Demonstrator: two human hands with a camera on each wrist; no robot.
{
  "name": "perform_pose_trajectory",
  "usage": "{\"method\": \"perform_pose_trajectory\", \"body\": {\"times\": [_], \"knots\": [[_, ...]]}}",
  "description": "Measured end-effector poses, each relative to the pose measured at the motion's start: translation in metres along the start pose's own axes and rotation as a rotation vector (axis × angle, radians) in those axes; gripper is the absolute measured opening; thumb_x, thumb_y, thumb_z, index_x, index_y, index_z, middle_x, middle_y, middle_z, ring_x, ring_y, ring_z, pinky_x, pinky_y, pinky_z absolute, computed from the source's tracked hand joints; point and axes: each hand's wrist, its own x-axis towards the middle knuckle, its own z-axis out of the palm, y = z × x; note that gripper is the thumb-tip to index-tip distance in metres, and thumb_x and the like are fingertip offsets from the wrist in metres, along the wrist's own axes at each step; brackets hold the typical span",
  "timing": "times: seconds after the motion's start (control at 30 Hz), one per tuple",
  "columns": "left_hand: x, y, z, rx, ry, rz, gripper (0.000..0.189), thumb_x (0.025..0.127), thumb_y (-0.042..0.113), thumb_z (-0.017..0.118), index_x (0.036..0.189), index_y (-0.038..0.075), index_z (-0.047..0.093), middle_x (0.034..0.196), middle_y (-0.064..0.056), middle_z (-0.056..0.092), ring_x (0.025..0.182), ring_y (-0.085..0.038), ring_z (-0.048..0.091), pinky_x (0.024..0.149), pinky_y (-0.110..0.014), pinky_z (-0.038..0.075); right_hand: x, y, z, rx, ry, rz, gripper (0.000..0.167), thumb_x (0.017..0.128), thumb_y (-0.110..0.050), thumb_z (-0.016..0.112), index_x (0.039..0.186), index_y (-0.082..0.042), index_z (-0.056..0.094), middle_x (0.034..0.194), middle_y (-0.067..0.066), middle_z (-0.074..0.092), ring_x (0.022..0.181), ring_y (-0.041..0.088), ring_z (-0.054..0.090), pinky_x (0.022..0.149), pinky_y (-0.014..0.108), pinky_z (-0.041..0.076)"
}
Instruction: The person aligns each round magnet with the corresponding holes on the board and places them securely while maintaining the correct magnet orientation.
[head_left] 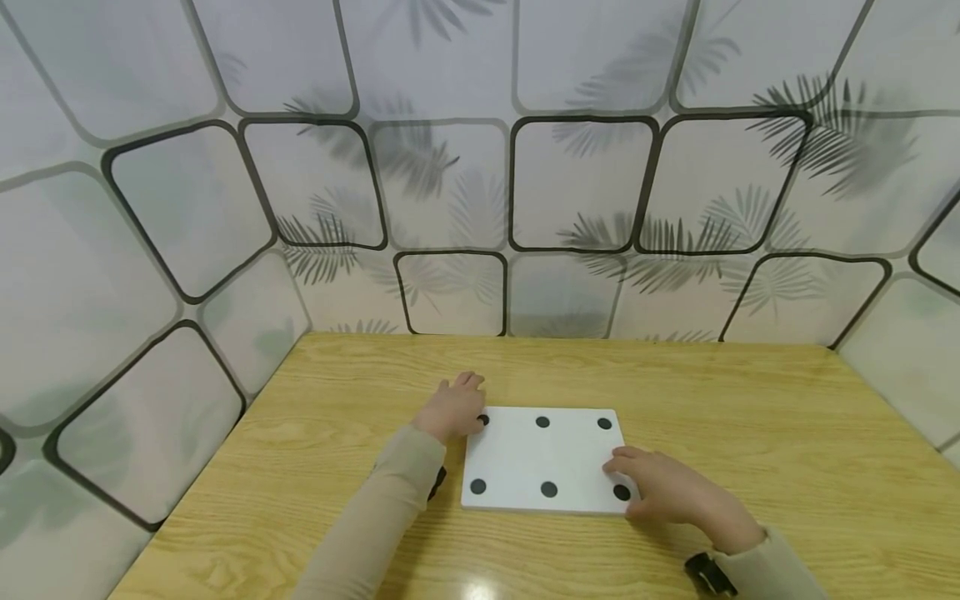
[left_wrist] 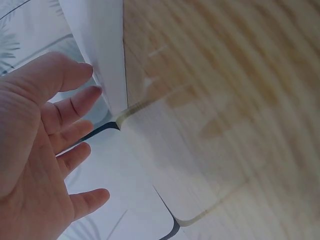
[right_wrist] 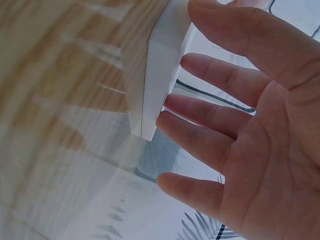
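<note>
A white rectangular board [head_left: 543,458] with several black dots along its long edges lies on the wooden table. At its far left corner, my left hand [head_left: 455,408] has its thumb close to a dot. In the left wrist view, the left hand [left_wrist: 45,130] has spread, slightly bent fingers, with thumb and index tips at the board's side edge [left_wrist: 107,60]. My right hand [head_left: 667,487] is at the near right corner, its fingers over the board's right edge. The right wrist view shows the fingertips of the right hand [right_wrist: 240,130] against that edge [right_wrist: 160,75], not curled round it.
The light wooden table [head_left: 360,375] extends around the board on all sides. Patterned cloth walls [head_left: 450,192] with leaf prints and dark outlines rise behind the table and along its sides. A dark strap [head_left: 708,575] circles the right wrist.
</note>
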Motion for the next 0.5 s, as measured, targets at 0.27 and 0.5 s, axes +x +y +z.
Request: {"method": "perform_pose_trajectory", "body": {"times": [0.27,0.5], "knots": [[-0.003,0.0,0.001,-0.016,-0.001,-0.001,0.04,0.085,0.028,0.059,0.118,0.005,0.055,0.139,-0.008,0.029,0.129,-0.024,0.019,0.099,-0.05,0.022,0.0,0.001,0.001,0.004,0.0,-0.003,0.047,0.064,-0.009,0.074,0.108,-0.003,0.06,0.123,0.019,0.047,0.111,0.037,0.043,0.091,0.05,0.032],[-0.014,0.003,-0.005,-0.024,0.067,0.052,0.027,0.084,0.027,0.06,0.104,0.009,0.06,0.137,-0.008,0.033,0.126,-0.025,0.025,0.096,-0.05,0.026,0.0,0.002,0.001,0.008,-0.001,0.0,0.047,0.064,-0.009,0.074,0.108,-0.003,0.06,0.123,0.019,0.047,0.112,0.037,0.043,0.091,0.052,0.031]]}}
